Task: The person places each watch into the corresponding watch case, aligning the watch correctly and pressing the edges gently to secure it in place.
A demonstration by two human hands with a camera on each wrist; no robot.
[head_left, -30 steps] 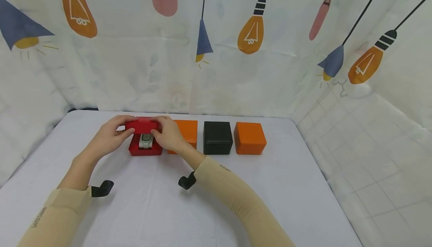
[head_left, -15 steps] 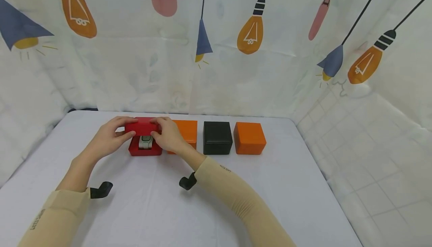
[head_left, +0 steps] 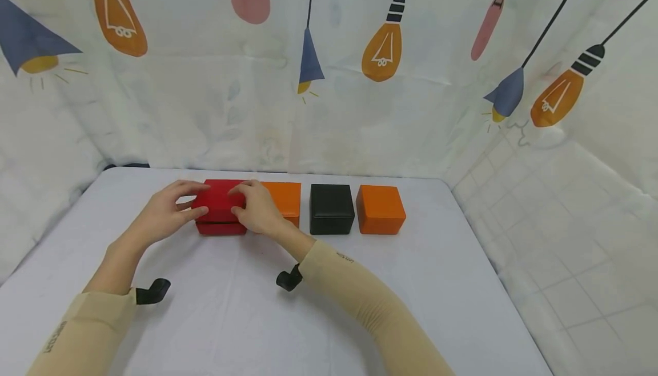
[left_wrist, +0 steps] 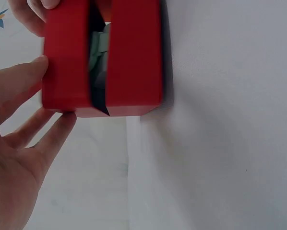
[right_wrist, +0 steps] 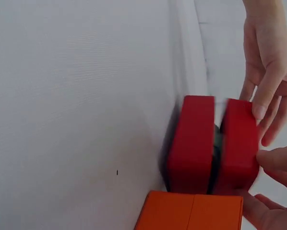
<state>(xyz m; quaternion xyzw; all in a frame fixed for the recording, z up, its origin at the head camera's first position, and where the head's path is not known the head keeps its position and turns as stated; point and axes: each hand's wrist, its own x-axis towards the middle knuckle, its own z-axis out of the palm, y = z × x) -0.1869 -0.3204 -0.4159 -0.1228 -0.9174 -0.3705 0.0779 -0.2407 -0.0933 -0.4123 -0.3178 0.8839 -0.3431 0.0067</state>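
A red watch box (head_left: 221, 229) stands on the table, its lid (head_left: 220, 202) tilted down with a narrow gap above the base. Through that gap the left wrist view shows part of a pale watch (left_wrist: 103, 43). My left hand (head_left: 161, 216) holds the lid's left side between thumb and fingers. On the other side, my right hand (head_left: 261, 210) holds the lid by its right edge. In the right wrist view, both hands' fingers touch the lid, and an orange box (right_wrist: 191, 213) sits close beside the red one.
To the right in the row are the orange box (head_left: 283, 199), a black box (head_left: 331, 210) and another orange box (head_left: 380, 210). White cloth covers the table (head_left: 257, 307). A patterned curtain (head_left: 329, 130) hangs behind its back edge.
The lid has swung down toward me from its raised position, hiding the watch in the head view. Both hands have moved slightly with it. The other boxes have not moved.
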